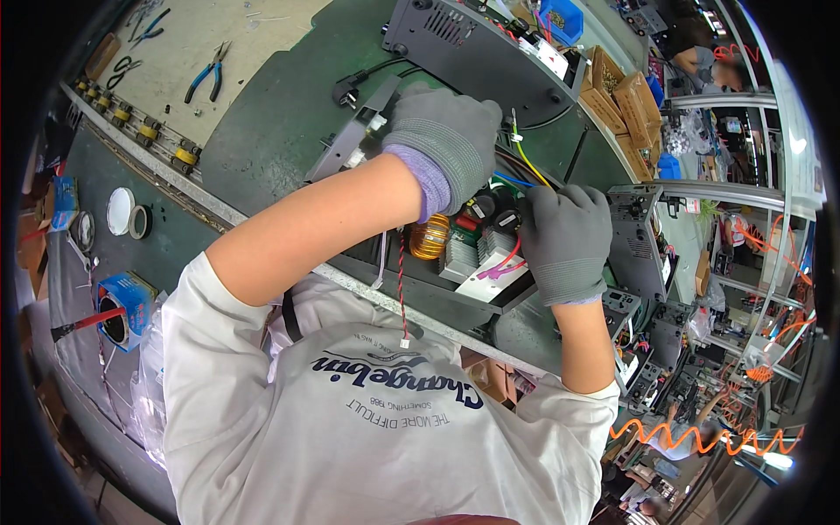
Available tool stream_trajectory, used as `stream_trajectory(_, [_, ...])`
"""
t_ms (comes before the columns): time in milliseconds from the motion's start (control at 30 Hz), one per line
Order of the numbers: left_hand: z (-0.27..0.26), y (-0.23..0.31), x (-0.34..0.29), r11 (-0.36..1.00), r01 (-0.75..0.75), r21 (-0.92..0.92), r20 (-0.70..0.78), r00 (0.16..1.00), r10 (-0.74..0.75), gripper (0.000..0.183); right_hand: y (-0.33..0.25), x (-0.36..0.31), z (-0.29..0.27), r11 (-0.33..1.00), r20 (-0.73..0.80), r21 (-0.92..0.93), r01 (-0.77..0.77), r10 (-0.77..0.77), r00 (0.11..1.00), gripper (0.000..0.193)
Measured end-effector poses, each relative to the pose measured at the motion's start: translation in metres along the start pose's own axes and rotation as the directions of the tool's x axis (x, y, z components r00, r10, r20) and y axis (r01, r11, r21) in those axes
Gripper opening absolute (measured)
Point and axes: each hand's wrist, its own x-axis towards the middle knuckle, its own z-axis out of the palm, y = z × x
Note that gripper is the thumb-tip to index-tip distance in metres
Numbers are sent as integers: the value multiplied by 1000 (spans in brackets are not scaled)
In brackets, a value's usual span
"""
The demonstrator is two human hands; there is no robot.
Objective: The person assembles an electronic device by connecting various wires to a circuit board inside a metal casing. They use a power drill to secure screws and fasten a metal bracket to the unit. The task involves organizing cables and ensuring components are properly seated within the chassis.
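An open grey electronics chassis (350, 140) lies on the green bench in front of me. Inside it are an orange wound coil (429, 236), finned heat sinks (459, 255) and a bundle of coloured wires (525, 157). My left hand (442, 131), in a grey glove, curls down over the chassis's far side onto the wire bundle. My right hand (564, 241), also gloved, has its fingertips pinched into the wires beside the black round parts (483, 208). A red-and-white twisted lead (402, 297) hangs over the near edge.
A closed dark unit (472, 44) sits behind the chassis and a black plug (346, 90) lies next to it. Blue-handled pliers (207, 74) lie far left. Cardboard boxes (621, 96) and more grey units (639, 236) stand right. Tape rolls (129, 214) and a blue box (131, 302) are at my left.
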Motion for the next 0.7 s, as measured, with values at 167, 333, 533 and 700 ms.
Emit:
stream_trajectory(167, [-4,3,-2,1000,24,0,59,998,-23,19,-4,-2,-4,999,29,16,-47,46,999,9])
stream_trajectory(333, [1,0,-3,1000,-20,-22,13,1000,20,24,-10,-5,-8,999,-28,-44,17,-18,999,7])
stream_trajectory(533, [-2,2,-3,1000,0,-10,66,998,0,20,-7,-1,-2,998,59,-5,-67,67,996,10])
stream_trajectory(700, [-6,1,1,999,-36,-33,121,992,40,21,-8,1,-1,992,119,-120,-26,40,992,8])
